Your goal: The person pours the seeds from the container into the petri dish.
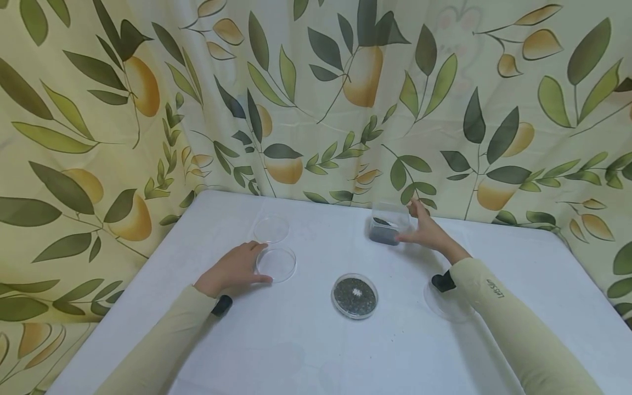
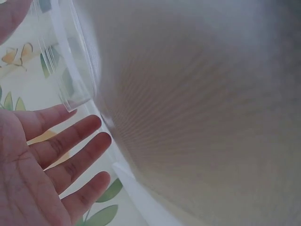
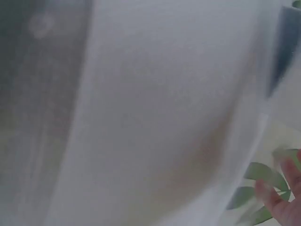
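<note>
I've my L hand (image 1: 236, 269) spread at 1 clear dish (image 1: 277, 265), left of the filled dish (image 1: 356, 317) on desk (image 1: 306, 345); R hand (image 1: 429, 233) spread by tub (image 1: 384, 237) w/ dark grains, beyond filled dish.

fingers (image 2: 70, 140): spread, one touching clear dish (image 2: 66, 70) | pale surface (image 2: 197, 103): blurred, right | leaf-print cloth (image 2: 102, 216): behind

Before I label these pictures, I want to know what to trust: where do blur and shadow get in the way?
Head: the dark-filled dish looks fairly crisp, a soft shadow under the right sleeve; left wrist: left hand fairly clear, the right side hazy, darkening at upper right; right wrist: mostly an out-of-focus pale and grey expanse, the right hand blurred at lower right.
</note>
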Demonstrator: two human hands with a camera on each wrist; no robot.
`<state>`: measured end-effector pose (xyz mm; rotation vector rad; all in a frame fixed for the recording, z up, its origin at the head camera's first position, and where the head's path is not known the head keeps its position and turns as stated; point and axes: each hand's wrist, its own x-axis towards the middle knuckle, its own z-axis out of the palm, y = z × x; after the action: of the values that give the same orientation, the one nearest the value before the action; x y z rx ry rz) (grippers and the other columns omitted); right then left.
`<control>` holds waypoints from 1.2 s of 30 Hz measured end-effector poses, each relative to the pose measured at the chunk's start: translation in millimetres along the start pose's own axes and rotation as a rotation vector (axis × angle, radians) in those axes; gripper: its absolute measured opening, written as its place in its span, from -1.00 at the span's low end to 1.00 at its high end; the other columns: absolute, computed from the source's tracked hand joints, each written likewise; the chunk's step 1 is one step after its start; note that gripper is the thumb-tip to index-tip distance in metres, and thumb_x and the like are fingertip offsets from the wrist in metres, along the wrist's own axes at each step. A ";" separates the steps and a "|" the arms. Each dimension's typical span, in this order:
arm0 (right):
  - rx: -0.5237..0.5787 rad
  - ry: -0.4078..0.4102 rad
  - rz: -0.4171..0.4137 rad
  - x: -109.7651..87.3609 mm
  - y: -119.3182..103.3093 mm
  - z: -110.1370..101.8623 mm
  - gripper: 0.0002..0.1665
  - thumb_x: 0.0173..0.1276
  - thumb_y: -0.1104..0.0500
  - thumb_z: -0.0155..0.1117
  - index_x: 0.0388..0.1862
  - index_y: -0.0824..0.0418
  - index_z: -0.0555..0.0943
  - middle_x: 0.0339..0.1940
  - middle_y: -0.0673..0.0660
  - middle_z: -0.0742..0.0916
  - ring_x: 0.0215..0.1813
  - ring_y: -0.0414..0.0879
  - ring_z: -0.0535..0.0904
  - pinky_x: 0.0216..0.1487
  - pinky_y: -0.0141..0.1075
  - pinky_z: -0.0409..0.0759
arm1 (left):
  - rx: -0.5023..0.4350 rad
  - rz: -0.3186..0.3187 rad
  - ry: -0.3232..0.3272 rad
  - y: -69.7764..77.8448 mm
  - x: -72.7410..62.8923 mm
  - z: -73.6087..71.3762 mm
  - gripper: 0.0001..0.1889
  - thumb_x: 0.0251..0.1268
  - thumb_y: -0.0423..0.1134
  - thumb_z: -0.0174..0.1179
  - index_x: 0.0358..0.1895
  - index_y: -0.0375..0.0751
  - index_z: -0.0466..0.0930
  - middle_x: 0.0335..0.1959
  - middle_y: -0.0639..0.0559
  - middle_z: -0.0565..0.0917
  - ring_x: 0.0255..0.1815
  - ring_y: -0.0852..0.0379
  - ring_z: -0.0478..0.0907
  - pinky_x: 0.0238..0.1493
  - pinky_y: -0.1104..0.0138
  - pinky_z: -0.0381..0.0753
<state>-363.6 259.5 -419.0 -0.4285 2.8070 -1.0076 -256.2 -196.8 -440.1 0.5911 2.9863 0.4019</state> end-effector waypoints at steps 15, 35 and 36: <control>-0.046 -0.032 0.026 1.0 -0.1 4.8 0.32 0.09 -0.04 0.44 0.47 0.41 -0.25 0.37 0.59 0.18 0.38 0.46 0.12 0.32 0.27 0.14 | 0.011 0.004 -0.009 1.8 -1.2 0.4 -0.08 -0.04 0.24 0.31 0.31 -0.32 0.27 0.17 -0.27 0.48 0.15 -0.18 0.46 0.18 0.01 0.43; 0.049 -0.075 0.041 8.8 3.8 4.4 0.31 0.11 -0.03 0.43 0.48 0.39 -0.26 0.44 0.41 0.20 0.45 0.38 0.01 0.38 0.25 0.05 | 0.007 0.012 -0.004 1.0 -2.4 -1.5 -0.10 -0.01 0.22 0.31 0.30 -0.33 0.28 0.15 -0.28 0.48 0.13 -0.18 0.47 0.15 0.02 0.45; 0.056 -0.078 0.040 9.1 3.7 4.6 0.30 0.11 -0.02 0.43 0.48 0.38 -0.26 0.44 0.41 0.20 0.45 0.38 0.01 0.38 0.25 0.05 | 0.004 0.008 -0.005 0.9 -2.4 -1.2 -0.10 -0.01 0.22 0.31 0.31 -0.32 0.28 0.16 -0.28 0.48 0.13 -0.18 0.47 0.16 0.02 0.45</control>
<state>-372.1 256.7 -425.1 -0.3950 2.7008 -1.0358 -253.8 -197.2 -438.7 0.6041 2.9815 0.3950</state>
